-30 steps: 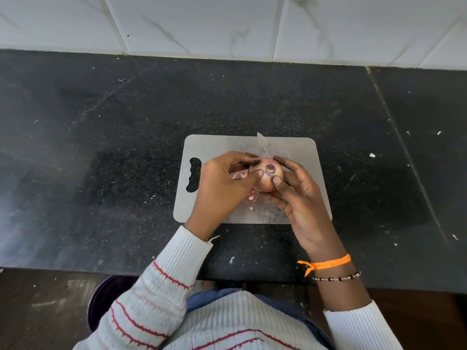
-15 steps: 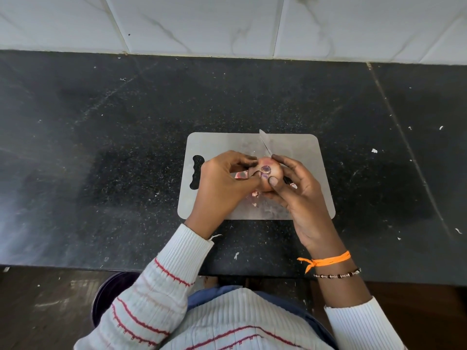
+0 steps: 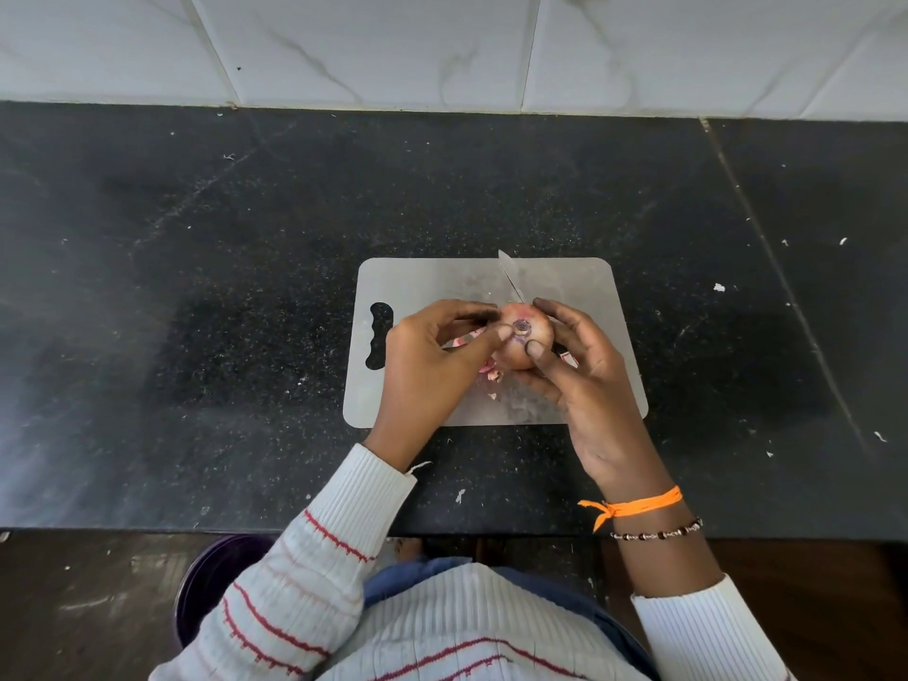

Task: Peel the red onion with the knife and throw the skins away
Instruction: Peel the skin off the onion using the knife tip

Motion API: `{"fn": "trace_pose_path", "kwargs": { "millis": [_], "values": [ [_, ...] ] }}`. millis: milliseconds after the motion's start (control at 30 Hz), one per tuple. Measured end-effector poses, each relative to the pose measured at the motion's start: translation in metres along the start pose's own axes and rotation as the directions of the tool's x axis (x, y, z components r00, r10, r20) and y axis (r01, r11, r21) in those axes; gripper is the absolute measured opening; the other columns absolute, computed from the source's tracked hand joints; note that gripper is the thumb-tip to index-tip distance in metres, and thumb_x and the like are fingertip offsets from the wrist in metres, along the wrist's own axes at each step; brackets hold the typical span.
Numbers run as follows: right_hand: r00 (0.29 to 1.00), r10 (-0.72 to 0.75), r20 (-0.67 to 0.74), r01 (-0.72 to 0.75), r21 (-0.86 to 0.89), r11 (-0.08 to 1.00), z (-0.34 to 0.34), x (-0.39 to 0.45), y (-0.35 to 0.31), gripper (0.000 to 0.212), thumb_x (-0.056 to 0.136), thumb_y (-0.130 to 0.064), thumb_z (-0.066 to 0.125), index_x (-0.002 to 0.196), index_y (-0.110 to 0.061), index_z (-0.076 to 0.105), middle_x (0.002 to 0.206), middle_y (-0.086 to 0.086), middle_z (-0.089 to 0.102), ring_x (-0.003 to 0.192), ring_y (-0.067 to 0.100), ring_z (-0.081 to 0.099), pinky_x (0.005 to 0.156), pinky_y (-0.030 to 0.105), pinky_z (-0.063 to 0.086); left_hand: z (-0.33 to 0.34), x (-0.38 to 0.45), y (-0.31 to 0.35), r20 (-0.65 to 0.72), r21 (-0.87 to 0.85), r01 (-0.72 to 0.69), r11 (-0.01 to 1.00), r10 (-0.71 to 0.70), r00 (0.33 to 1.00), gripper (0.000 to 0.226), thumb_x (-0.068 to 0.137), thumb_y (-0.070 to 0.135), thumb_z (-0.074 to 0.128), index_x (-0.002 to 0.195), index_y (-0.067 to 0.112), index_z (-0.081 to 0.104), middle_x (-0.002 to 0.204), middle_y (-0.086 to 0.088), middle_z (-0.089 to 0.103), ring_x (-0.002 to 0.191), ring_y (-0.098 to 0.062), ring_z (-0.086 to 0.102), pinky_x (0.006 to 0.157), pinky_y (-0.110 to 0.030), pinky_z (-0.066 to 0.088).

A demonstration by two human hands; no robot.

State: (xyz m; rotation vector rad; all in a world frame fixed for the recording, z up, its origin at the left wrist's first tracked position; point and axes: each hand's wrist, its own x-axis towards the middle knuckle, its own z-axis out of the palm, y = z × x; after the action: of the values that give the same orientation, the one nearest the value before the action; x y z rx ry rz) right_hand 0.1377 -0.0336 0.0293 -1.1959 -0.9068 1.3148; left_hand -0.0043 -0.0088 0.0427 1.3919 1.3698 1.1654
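The red onion (image 3: 522,344), partly peeled and pale pink with its cut end facing me, is held just above the grey cutting board (image 3: 432,282). My left hand (image 3: 432,366) grips its left side, thumb and forefinger pinching at the edge of the cut end. My right hand (image 3: 584,380) holds the knife (image 3: 509,277), whose blade sticks out beyond the onion and points away from me. The right thumb and forefinger press on the onion's right side, and the knife handle is mostly hidden in the palm. Loose pink skins (image 3: 487,370) lie on the board under my hands.
The board lies on a black stone counter (image 3: 196,287) speckled with white crumbs, backed by a white tiled wall (image 3: 368,46). A dark purple bin (image 3: 211,587) stands on the floor below the counter's front edge, left of my body.
My left thumb and forefinger have slid a little toward the onion's cut end. Both hands and the onion stay over the middle of the board.
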Motion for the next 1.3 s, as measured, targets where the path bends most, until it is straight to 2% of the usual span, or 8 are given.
{"fn": "trace_pose_path", "kwargs": {
  "millis": [233, 533, 633, 767, 867, 1067, 1167, 1300],
  "values": [
    [1.0, 0.023, -0.015, -0.022, 0.055, 0.998, 0.005, -0.004, -0.003, 0.036, 0.085, 0.002, 0.06, 0.119, -0.011, 0.058, 0.119, 0.012, 0.062, 0.098, 0.02, 0.067, 0.066, 0.025, 0.056, 0.006, -0.001, -0.003, -0.058, 0.111, -0.099, 0.989, 0.106, 0.993, 0.01, 0.074, 0.005, 0.074, 0.083, 0.008, 0.074, 0.092, 0.003, 0.071, 0.088, -0.002, 0.064, 0.077, -0.021, 0.055],
    [0.997, 0.071, 0.028, -0.075, 0.166, 0.983, 0.001, -0.003, -0.004, 0.037, 0.086, 0.001, 0.057, 0.121, -0.009, 0.055, 0.122, 0.014, 0.061, 0.096, 0.023, 0.068, 0.064, 0.023, 0.056, 0.005, 0.002, -0.005, -0.028, 0.199, -0.194, 0.961, 0.203, 0.979, 0.009, 0.078, 0.002, 0.067, 0.082, 0.01, 0.07, 0.087, 0.007, 0.064, 0.083, 0.003, 0.06, 0.074, -0.018, 0.053],
    [0.993, 0.095, 0.069, -0.108, 0.231, 0.967, 0.0, -0.001, -0.003, 0.042, 0.081, -0.006, 0.059, 0.123, -0.01, 0.053, 0.122, 0.014, 0.06, 0.095, 0.022, 0.068, 0.066, 0.025, 0.056, 0.007, 0.004, -0.007, -0.014, 0.238, -0.213, 0.948, 0.223, 0.975, 0.011, 0.082, 0.0, 0.062, 0.086, 0.009, 0.067, 0.091, 0.002, 0.063, 0.084, -0.001, 0.059, 0.075, -0.024, 0.054],
    [0.982, 0.145, 0.123, -0.179, 0.347, 0.92, -0.005, 0.002, -0.001, 0.044, 0.08, -0.008, 0.055, 0.123, -0.012, 0.052, 0.109, 0.008, 0.065, 0.091, 0.018, 0.068, 0.075, 0.029, 0.058, 0.007, 0.008, -0.011, -0.059, 0.096, -0.041, 0.995, 0.047, 0.997, 0.011, 0.09, 0.004, 0.053, 0.092, 0.013, 0.058, 0.101, -0.007, 0.063, 0.089, -0.018, 0.065, 0.073, -0.039, 0.058],
    [0.972, 0.167, 0.164, -0.223, 0.424, 0.878, -0.009, 0.004, 0.0, 0.038, 0.082, -0.009, 0.051, 0.12, -0.015, 0.054, 0.114, 0.01, 0.063, 0.095, 0.021, 0.066, 0.08, 0.03, 0.057, 0.006, 0.01, -0.014, -0.086, 0.004, 0.1, 0.995, -0.099, 0.991, 0.015, 0.091, 0.002, 0.051, 0.091, 0.016, 0.058, 0.101, -0.003, 0.063, 0.085, -0.017, 0.067, 0.072, -0.042, 0.059],
    [0.977, 0.152, 0.152, -0.19, 0.279, 0.941, -0.011, 0.006, -0.002, 0.035, 0.084, -0.011, 0.051, 0.116, -0.02, 0.058, 0.114, 0.004, 0.061, 0.093, 0.014, 0.064, 0.072, 0.021, 0.055, 0.005, 0.005, -0.001, 0.037, -0.049, 0.03, 0.998, -0.029, 0.999, 0.026, 0.086, 0.002, 0.059, 0.107, 0.014, 0.066, 0.109, 0.01, 0.067, 0.095, -0.004, 0.066, 0.082, -0.031, 0.056],
    [0.981, 0.119, 0.152, -0.15, 0.212, 0.966, -0.011, 0.003, -0.003, 0.032, 0.091, -0.003, 0.044, 0.117, -0.017, 0.057, 0.109, 0.003, 0.063, 0.089, 0.009, 0.065, 0.067, 0.017, 0.052, 0.008, 0.002, 0.005, 0.058, 0.013, -0.034, 0.999, 0.033, 0.998, 0.026, 0.075, 0.013, 0.075, 0.1, 0.016, 0.068, 0.104, 0.008, 0.068, 0.093, 0.001, 0.064, 0.078, -0.021, 0.055],
    [0.985, 0.083, 0.154, -0.111, 0.186, 0.976, -0.009, 0.001, -0.005, 0.032, 0.093, 0.001, 0.042, 0.119, -0.013, 0.054, 0.102, 0.002, 0.066, 0.083, 0.006, 0.066, 0.064, 0.017, 0.051, 0.013, -0.002, 0.006, 0.055, 0.092, -0.097, 0.991, 0.092, 0.994, 0.026, 0.066, 0.014, 0.081, 0.088, 0.019, 0.067, 0.097, 0.005, 0.067, 0.087, 0.0, 0.064, 0.071, -0.021, 0.056]
  ]
}}
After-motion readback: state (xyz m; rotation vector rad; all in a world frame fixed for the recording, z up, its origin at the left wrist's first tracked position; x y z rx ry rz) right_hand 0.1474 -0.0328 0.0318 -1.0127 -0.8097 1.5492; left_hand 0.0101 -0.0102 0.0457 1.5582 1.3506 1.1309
